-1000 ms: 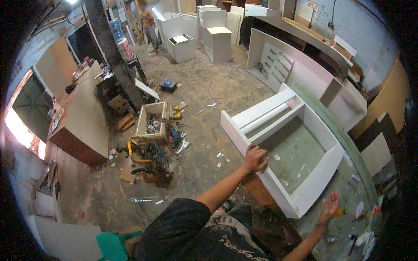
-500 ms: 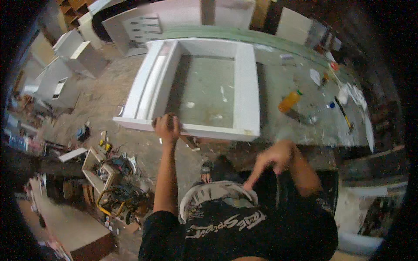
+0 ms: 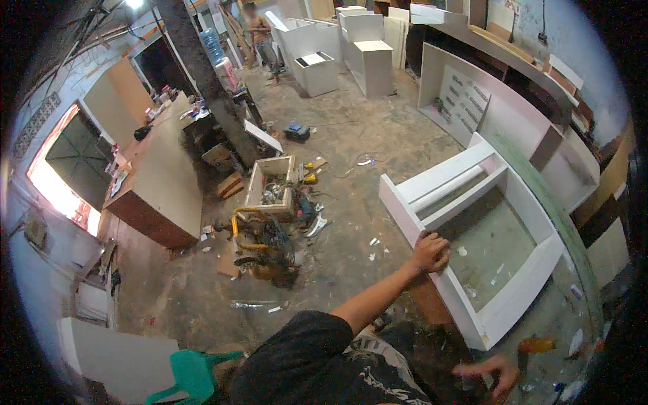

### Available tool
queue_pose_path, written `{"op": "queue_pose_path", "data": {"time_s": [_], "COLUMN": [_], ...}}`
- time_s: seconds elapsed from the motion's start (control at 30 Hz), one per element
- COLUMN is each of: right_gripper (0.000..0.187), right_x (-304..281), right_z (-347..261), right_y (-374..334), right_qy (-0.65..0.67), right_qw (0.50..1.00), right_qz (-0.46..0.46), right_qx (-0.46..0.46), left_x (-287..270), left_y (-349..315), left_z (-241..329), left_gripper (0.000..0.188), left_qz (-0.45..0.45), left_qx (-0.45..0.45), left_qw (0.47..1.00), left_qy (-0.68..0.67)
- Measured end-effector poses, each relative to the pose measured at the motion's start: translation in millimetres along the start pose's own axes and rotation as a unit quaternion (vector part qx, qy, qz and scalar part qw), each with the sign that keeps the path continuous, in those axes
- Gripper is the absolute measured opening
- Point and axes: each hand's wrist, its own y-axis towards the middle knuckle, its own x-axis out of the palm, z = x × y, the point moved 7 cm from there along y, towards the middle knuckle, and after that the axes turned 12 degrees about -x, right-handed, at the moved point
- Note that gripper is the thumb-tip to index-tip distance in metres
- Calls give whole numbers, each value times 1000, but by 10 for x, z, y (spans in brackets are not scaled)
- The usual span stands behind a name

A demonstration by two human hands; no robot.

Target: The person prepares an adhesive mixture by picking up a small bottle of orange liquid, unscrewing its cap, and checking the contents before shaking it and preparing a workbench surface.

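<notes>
A white cabinet frame (image 3: pixel 453 286), open in the middle with a divided strip along its left side, lies on the green worktable (image 3: pixel 503 226). My left hand (image 3: pixel 432 252) is closed over the frame's near rail, close to the inner divider, with the arm stretched out. My right hand (image 3: pixel 496 373) hangs just off the frame's near right corner, touching nothing that I can see. It looks slightly blurred, with thumb and fingers apart. Beyond it, an orange bottle (image 3: pixel 538 345) lies on the table.
On the floor left of the table are a wooden crate (image 3: pixel 291 177) of tools and a yellow-handled machine (image 3: pixel 266 246). A green plastic chair (image 3: pixel 191 371) stands at lower left. White cabinets (image 3: pixel 368 62) and another person (image 3: pixel 258 35) are at the back.
My view has swung left, so the frame now appears further right and more of the workshop floor shows. My left hand keeps its grip on the rail; my right hand's fingers have spread.
</notes>
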Motion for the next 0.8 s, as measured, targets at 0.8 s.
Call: {"op": "queue_pose_path", "data": {"time_s": [0.8], "right_gripper": [57], "right_x": [997], "right_z": [-563], "right_y": [155], "right_qy": [138], "right_qw": [945], "right_qz": [-273], "right_qx": [-113], "left_x": [86], "left_y": [7], "left_z": [-38], "left_gripper": [22], "left_qz": [29], "left_qx": [29], "left_qw": [999], "left_qy": [12]}}
